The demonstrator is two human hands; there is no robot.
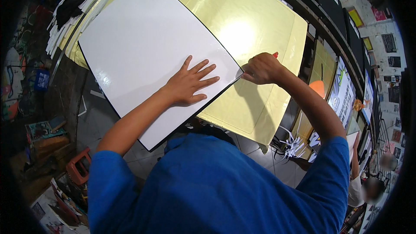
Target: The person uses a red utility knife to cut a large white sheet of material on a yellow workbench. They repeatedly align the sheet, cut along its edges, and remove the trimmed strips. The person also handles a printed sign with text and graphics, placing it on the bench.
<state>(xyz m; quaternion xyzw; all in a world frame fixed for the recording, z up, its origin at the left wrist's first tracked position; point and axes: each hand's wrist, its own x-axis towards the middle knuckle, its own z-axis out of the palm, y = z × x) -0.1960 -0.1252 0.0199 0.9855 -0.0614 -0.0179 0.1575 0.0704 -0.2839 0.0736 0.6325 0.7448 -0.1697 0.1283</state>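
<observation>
A large white board point(143, 39) with thin black edges lies slantwise over the yellow-covered table point(268, 99), its near corner jutting past the table's front edge. My left hand point(190, 82) rests flat on the board, fingers spread. At the board's right corner, my right hand point(262, 69) is closed in a fist around a slim tool with a red end point(275, 55). Only that red end shows clearly above the fist; the rest is hidden by my fingers, so its exact kind cannot be told.
Long white strips point(65, 26) are piled at the far left, with a black cloth point(71, 8) on them. White offcuts point(292, 145) hang below the table's right side. A red-brown plastic stool point(79, 166) stands at lower left. Other people are at the far right.
</observation>
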